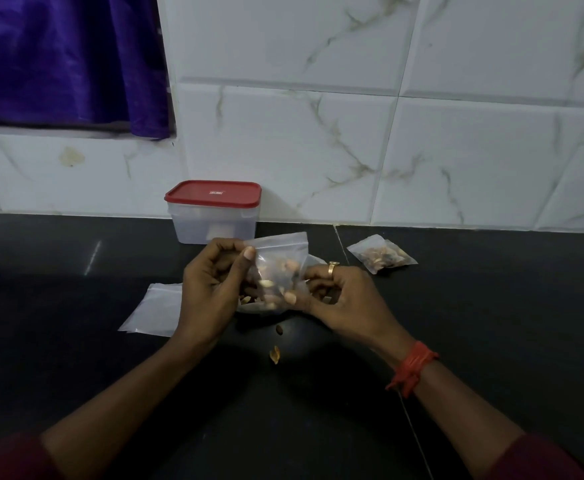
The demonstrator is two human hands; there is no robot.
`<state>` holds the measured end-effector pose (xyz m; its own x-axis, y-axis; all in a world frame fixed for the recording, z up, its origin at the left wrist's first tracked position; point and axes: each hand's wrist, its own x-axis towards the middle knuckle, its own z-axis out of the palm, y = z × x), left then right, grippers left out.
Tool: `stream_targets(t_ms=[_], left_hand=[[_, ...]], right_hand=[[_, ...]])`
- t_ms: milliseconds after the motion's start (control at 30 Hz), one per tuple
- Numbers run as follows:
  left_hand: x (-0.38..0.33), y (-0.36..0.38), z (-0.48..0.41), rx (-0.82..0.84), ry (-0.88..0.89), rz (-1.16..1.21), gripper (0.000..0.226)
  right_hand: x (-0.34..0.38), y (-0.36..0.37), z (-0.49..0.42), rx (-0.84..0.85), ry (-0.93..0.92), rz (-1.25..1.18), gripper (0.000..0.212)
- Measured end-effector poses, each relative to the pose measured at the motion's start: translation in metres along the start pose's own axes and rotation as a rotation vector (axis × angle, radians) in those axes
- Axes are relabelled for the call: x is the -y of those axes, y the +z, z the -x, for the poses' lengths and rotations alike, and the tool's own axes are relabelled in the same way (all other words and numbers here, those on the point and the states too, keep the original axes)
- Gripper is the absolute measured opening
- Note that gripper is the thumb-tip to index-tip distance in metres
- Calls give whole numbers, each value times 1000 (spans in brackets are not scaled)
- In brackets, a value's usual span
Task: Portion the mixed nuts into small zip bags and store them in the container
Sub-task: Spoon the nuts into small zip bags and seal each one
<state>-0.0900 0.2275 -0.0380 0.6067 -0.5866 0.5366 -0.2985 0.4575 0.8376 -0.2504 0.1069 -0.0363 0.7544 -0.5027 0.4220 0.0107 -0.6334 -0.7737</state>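
Midway | one filled bag (382, 255) on bench (76, 271) | left hand (211, 289), right hand (340, 301) fingers pinch part-filled zip bag (278, 256) | container (214, 220) lidded

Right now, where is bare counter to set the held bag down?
Free: counter left of the empty bags and container; also right of the filled bag, toward the frame edge. Crowded: the middle, where left hand and right hand grip the held bag, loose nuts lying just in front.

Dim scene: your counter (76, 341) reads nearly black, the wall (456, 150) brighter. A faint glare streak (93, 258) marks the counter's left. Tile lines bow toward the edges, and the nuts (276, 282) blur.
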Motion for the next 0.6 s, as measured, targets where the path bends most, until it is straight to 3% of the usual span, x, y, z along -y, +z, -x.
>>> stream_targets(t_ms=[100, 200, 333, 433, 500, 600], left_hand=[[1, 0, -1, -42, -88, 70, 12], [2, -1, -3, -45, -131, 108, 31], [1, -3, -3, -69, -122, 95, 49], [2, -5, -4, -105, -100, 47, 52], [3, -6, -5, -114, -81, 10, 53], [1, -8, -7, -113, -75, 30, 52]], right_hand=[[0, 2, 1, 16, 37, -13, 32], [-5, 1, -3, -46, 67, -92, 29], [-11, -17, -16, -244, 134, -137, 16], [-28, -42, -31, -461, 256, 106, 12], [-45, -59, -38, -477, 380, 318, 20], [-67, -70, -41, -415, 494, 453, 30]])
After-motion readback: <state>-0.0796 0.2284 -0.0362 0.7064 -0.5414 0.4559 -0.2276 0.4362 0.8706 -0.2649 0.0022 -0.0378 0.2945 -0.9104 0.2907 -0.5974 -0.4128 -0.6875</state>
